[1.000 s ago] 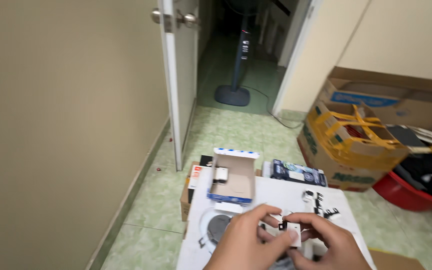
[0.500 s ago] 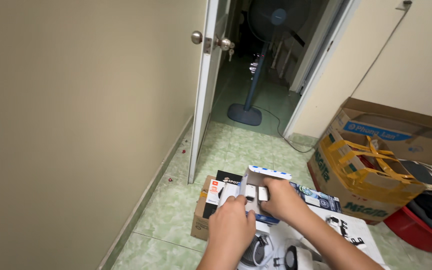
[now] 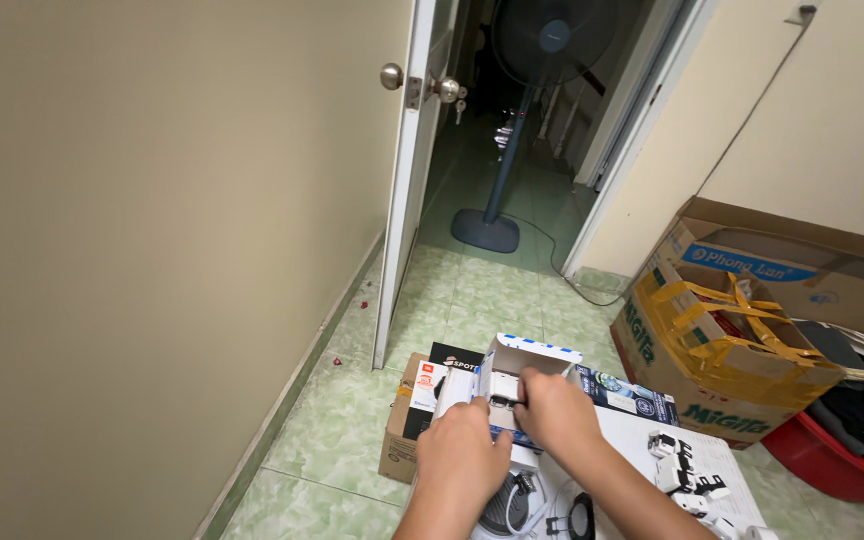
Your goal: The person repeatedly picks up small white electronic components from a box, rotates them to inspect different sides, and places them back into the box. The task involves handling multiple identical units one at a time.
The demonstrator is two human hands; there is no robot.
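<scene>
My left hand [image 3: 464, 458] and my right hand [image 3: 555, 415] reach together into a small open box [image 3: 527, 362], white and blue outside with a brown cardboard inside, at the bottom middle of the head view. Between the fingertips sits a small white part [image 3: 503, 396] inside the box; my right fingers pinch at it, my left hand rests against the box's near side. The hands hide the lower half of the box. A white round device with a dark grille [image 3: 505, 505] lies just below my wrists.
The box stands on a white sheet [image 3: 642, 440] with small black and white parts [image 3: 682, 475]. A brown carton [image 3: 404, 430] with packages lies to the left. A large taped cardboard box [image 3: 727, 340], a red tub [image 3: 822, 460], an open door [image 3: 410, 190] and a standing fan [image 3: 512, 120] surround it.
My hands moved forward from the white sheet up into the open box. The head camera tilted up, bringing the doorway and fan further into view.
</scene>
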